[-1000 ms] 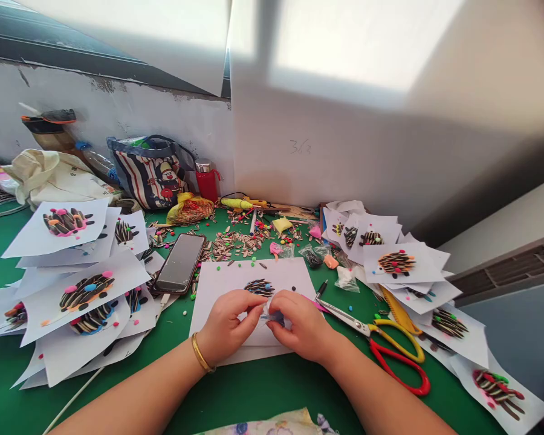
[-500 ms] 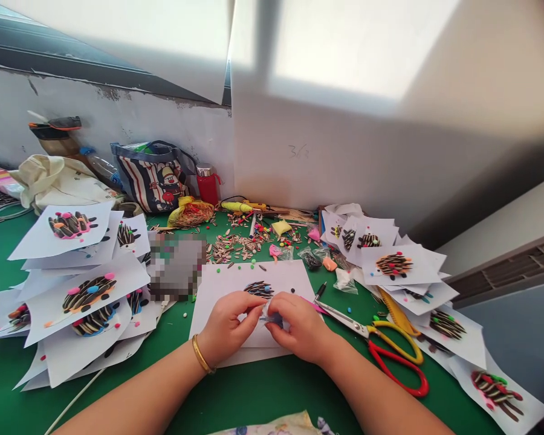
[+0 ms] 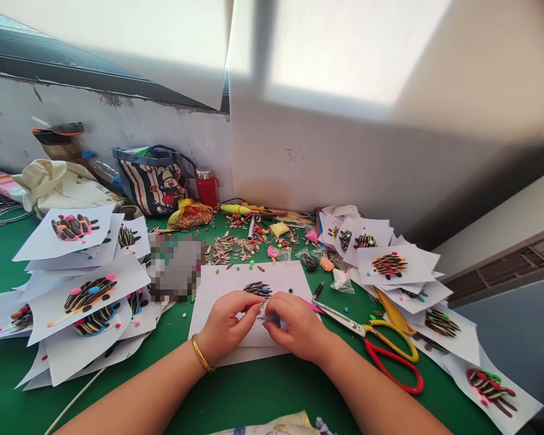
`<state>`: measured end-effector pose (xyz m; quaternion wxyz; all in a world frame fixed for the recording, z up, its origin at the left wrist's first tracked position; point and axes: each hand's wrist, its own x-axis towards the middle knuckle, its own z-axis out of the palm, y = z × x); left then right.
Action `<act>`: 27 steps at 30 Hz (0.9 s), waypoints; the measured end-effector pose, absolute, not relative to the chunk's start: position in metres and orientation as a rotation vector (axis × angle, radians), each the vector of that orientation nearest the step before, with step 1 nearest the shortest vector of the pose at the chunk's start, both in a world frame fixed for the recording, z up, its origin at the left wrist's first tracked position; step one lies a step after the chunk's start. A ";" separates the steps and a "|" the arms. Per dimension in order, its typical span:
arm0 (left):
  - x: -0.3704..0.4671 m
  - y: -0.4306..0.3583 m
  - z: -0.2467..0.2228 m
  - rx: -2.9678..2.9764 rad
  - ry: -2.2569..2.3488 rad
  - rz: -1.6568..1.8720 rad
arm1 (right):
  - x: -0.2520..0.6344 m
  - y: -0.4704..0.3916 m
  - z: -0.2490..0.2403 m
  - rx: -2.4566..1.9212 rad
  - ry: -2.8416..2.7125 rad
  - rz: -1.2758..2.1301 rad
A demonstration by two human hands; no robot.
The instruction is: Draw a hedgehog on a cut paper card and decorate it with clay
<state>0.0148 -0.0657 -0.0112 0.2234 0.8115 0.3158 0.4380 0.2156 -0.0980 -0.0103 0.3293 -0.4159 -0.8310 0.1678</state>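
Observation:
In the head view, my left hand [image 3: 229, 323], with a gold bangle on its wrist, has thumb and forefinger pinched at a small clear plastic bag [image 3: 267, 316] holding something bluish. My right hand [image 3: 297, 326] is closed around the same bag, so most of it is hidden. Beneath both hands lies a white paper sheet [image 3: 217, 284]. A hedgehog-like shape of sunflower seeds [image 3: 257, 289] with blue bits sits on that sheet, just beyond my fingertips. A small black dot of clay lies to its right.
Scissors [image 3: 381, 341] with yellow and red handles and a black pen [image 3: 318, 292] lie right of the sheet. Finished seed pictures pile up at left [image 3: 131, 275] and right [image 3: 426, 257]. Loose seeds [image 3: 236, 248] and bagged clay [image 3: 342, 279] spread behind. A red flask [image 3: 207, 188] stands near the wall.
The whole view has shifted slightly. Both hands stay at the small bag, with only slight finger movement.

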 end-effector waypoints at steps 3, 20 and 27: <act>0.015 -0.066 -0.011 2.245 0.873 1.215 | 0.216 -0.098 -0.010 -1.095 -2.170 0.442; 0.013 -0.065 -0.012 2.148 0.930 1.170 | 0.219 -0.096 -0.011 -1.085 -2.065 0.466; 0.015 -0.065 -0.012 2.031 0.962 1.034 | 0.221 -0.093 -0.015 -1.020 -2.024 0.444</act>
